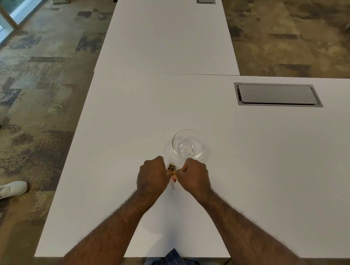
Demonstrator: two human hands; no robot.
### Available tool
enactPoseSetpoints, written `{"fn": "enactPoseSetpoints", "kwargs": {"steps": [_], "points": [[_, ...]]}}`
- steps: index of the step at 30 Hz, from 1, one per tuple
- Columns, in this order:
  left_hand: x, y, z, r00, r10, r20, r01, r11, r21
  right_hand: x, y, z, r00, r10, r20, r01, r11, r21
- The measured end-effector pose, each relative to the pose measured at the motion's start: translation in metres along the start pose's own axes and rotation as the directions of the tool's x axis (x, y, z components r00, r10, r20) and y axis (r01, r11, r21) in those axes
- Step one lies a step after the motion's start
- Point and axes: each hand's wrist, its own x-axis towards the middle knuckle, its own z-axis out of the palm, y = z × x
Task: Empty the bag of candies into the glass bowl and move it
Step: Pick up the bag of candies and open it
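Candy bag (172,171) pinched between both hands' closed fingers (181,170).

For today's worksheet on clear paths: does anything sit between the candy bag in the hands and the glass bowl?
Nothing visible does. The bag is pinched between the left hand and right hand, just short of the empty bowl. Only bare table lies between them.

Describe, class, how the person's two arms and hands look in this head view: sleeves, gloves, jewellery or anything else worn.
Both forearms are bare and hairy, with no sleeves in view. The left hand and right hand wear no gloves, and no rings, watch or bracelet show.
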Motion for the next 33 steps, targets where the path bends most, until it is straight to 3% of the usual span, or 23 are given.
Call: {"fn": "enactPoseSetpoints", "kwargs": {"steps": [4, 7, 10, 12, 14, 16, 19, 23, 28, 33], "points": [[0.002, 0.001, -0.012, 0.997, 0.044, -0.064, -0.039, 0.996, 0.08, 0.0, 0.001, -0.006, 0.988, -0.115, -0.105, 0.089, 0.97, -0.226], [0.007, 0.007, -0.02, 0.994, 0.059, -0.094, -0.052, 0.996, 0.071, 0.004, 0.0, -0.013, 0.978, -0.144, -0.149, 0.103, 0.963, -0.251], [0.01, 0.016, -0.029, 0.993, 0.048, -0.104, -0.048, 0.999, 0.004, 0.007, 0.002, -0.023, 0.986, -0.068, -0.15, 0.049, 0.991, -0.123], [0.012, 0.022, -0.034, 0.996, 0.037, -0.079, -0.043, 0.997, -0.064, 0.01, 0.004, -0.032, 0.997, 0.036, -0.068, -0.024, 0.985, 0.173], [0.012, 0.029, -0.04, 0.997, 0.042, -0.062, -0.049, 0.992, -0.113, 0.013, 0.011, -0.044, 0.979, 0.074, 0.19, -0.166, 0.831, 0.531], [0.011, 0.037, -0.045, 0.995, 0.077, -0.063, -0.084, 0.99, -0.113, 0.016, 0.022, -0.054, 0.908, -0.02, 0.419, -0.328, 0.589, 0.738], [0.008, 0.052, -0.053, 0.987, 0.15, -0.053, -0.155, 0.982, -0.105, 0.022, 0.038, -0.056, 0.885, 0.025, 0.465, -0.447, 0.333, 0.831], [0.004, 0.07, -0.064, 0.973, 0.229, 0.021, -0.219, 0.951, -0.218, 0.018, 0.046, -0.041, 0.842, 0.088, 0.533, -0.529, 0.336, 0.78], [0.005, 0.082, -0.071, 0.966, 0.248, 0.077, -0.204, 0.907, -0.368, 0.012, 0.061, -0.036, 0.762, -0.093, 0.641, -0.641, 0.036, 0.767], [0.013, 0.084, -0.075, 0.971, 0.215, 0.103, -0.126, 0.831, -0.542, 0.018, 0.071, -0.042, 0.799, -0.163, 0.579, -0.594, -0.064, 0.802]]}}
